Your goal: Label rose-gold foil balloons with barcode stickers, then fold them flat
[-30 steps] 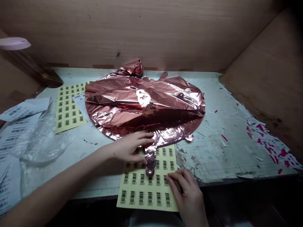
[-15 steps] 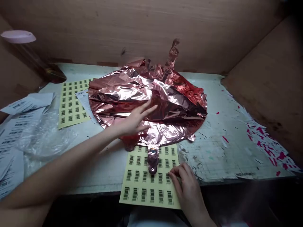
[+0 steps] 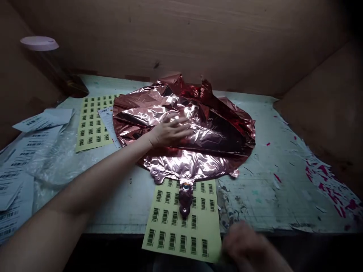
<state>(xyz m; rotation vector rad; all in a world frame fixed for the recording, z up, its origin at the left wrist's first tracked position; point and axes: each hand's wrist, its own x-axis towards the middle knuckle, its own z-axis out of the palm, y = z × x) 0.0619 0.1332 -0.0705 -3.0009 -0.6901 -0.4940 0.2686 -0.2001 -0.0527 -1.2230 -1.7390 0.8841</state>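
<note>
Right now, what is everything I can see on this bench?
foil balloon: one, rose-pink, flat, crumpled, mid-table
near barcode sheet: one, yellow, front edge, under the balloon's tail
far barcode sheet: one, yellow, left of balloon
white label sheets: several, far left
clear plastic bag: one, left
lamp: one, pinkish, upper left
table: one, pale green, scuffed
left hand: flat on balloon
right hand: blurred, by the near sheet's corner

Dim, foil glare, blurred foreground
</note>
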